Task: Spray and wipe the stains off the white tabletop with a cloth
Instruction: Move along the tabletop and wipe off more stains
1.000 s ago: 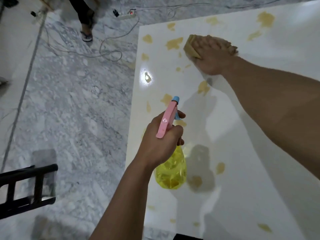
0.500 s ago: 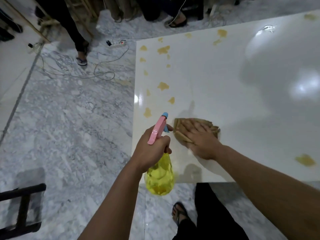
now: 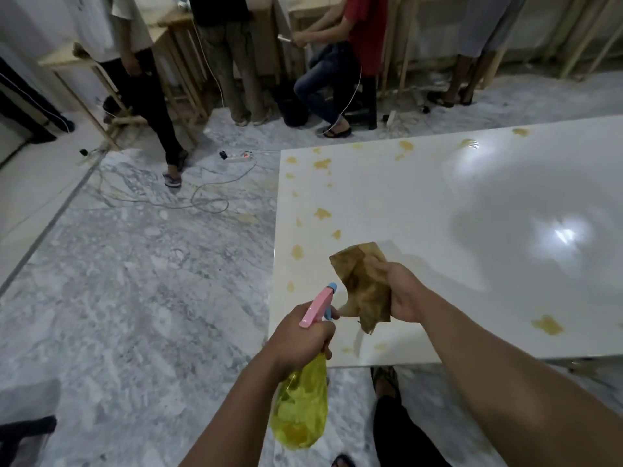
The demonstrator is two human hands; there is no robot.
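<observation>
Nearest the tabletop's (image 3: 438, 230) front-left corner, the left hand (image 3: 296, 338) grips a spray bottle (image 3: 303, 406) (yellow body hanging off the edge, pink nozzle tilted up toward the table), while the right hand (image 3: 403, 294) pinches a stained cloth (image 3: 364, 284) lifted above the white surface, yellow stains (image 3: 322, 213) beyond.
</observation>
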